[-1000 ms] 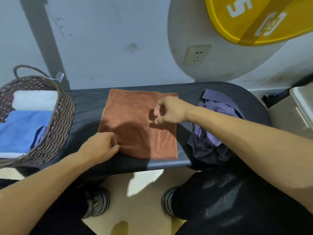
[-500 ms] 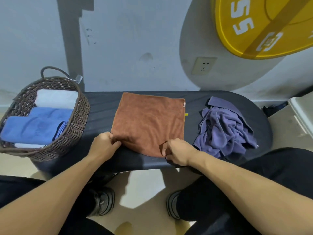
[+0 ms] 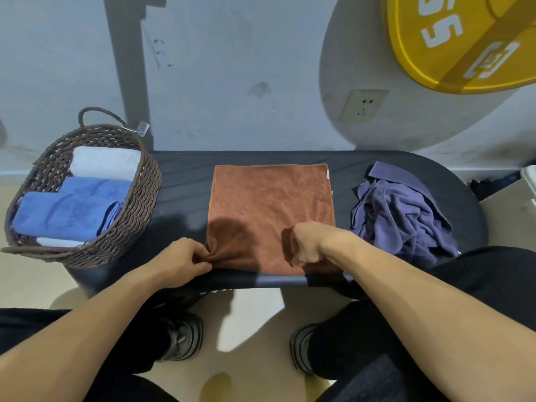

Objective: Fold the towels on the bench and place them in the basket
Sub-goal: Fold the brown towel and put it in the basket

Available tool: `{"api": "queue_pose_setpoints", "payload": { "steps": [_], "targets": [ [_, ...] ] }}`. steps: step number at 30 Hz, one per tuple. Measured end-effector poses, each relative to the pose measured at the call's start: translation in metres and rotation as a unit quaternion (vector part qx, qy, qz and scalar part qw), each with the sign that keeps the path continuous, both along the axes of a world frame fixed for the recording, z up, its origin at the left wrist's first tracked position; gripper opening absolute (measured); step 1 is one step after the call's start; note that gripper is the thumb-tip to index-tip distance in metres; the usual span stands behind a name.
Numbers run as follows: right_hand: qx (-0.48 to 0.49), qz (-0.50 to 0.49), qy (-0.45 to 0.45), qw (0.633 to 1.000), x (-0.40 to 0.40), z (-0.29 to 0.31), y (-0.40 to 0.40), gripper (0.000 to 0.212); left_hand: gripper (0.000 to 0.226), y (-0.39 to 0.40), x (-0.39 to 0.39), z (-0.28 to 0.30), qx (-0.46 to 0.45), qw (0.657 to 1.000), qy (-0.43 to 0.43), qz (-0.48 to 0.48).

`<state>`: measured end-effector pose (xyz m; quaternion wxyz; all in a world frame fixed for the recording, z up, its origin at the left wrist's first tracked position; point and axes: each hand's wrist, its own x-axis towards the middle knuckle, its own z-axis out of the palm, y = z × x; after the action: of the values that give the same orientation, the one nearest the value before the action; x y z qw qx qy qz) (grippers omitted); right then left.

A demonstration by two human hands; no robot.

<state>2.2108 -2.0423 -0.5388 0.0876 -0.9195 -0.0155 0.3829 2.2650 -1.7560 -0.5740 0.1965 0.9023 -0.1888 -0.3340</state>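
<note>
A brown towel [image 3: 269, 204] lies flat in the middle of the black bench [image 3: 185, 175]. My left hand [image 3: 185, 256] pinches its near left corner, and the cloth bunches there. My right hand [image 3: 310, 242] grips the near edge toward the right corner with curled fingers. A crumpled purple towel [image 3: 403, 216] lies on the bench to the right. At the left end stands a woven basket [image 3: 136, 224] holding folded blue towels [image 3: 63, 213] and a rolled white towel [image 3: 104, 162].
The bench stands against a grey wall with a socket [image 3: 364, 104]. A yellow disc [image 3: 464, 39] hangs at the upper right. My knees and shoes [image 3: 182, 335] are below the bench's front edge. A white box edge [image 3: 530, 181] shows at the far right.
My right hand has come from the towel's middle down to its near edge and taken hold there. The left hand stays on the near left corner, now bunching the cloth.
</note>
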Motion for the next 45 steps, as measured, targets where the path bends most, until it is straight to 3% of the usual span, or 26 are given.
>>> {"api": "queue_pose_setpoints", "payload": {
  "steps": [4,8,14,19,25,29,32,38,42,45],
  "targets": [
    [0.078,-0.032,-0.131,0.988,0.032,0.004,0.034,0.020,0.010,0.006,-0.005,-0.001,-0.052,0.995,0.019,0.081],
    [0.119,-0.058,-0.155,0.979,0.068,0.001,0.067,0.012,0.022,0.009,-0.016,-0.008,-0.082,0.981,0.059,0.167],
    [0.105,-0.074,-0.217,0.968,0.136,-0.015,0.084,0.031,0.030,0.010,-0.031,-0.025,-0.055,0.967,0.053,0.242],
    [0.072,-0.128,-0.234,0.961,0.172,-0.041,0.086,0.032,0.038,0.014,-0.039,-0.030,-0.098,0.934,0.105,0.326],
    [0.085,-0.128,-0.221,0.963,0.197,-0.048,0.084,0.015,0.040,0.009,-0.036,-0.022,-0.067,0.953,0.095,0.278],
    [0.127,-0.178,-0.176,0.960,0.210,-0.044,0.080,0.019,0.036,0.008,-0.034,-0.015,-0.060,0.957,0.069,0.276],
    [0.137,-0.197,-0.193,0.951,0.218,-0.045,0.081,0.024,0.031,0.008,-0.035,-0.012,-0.054,0.967,0.047,0.246],
    [0.091,-0.126,-0.212,0.965,0.221,-0.052,0.086,0.019,0.026,0.017,-0.033,-0.017,-0.030,0.980,0.023,0.194],
    [0.073,-0.094,-0.189,0.975,0.224,-0.047,0.085,0.027,0.019,0.011,-0.035,-0.024,-0.154,0.924,0.085,0.339],
    [0.038,-0.052,-0.153,0.986,0.225,-0.043,0.089,0.026,0.014,0.010,-0.033,-0.027,-0.196,0.891,0.148,0.383]
  ]
}}
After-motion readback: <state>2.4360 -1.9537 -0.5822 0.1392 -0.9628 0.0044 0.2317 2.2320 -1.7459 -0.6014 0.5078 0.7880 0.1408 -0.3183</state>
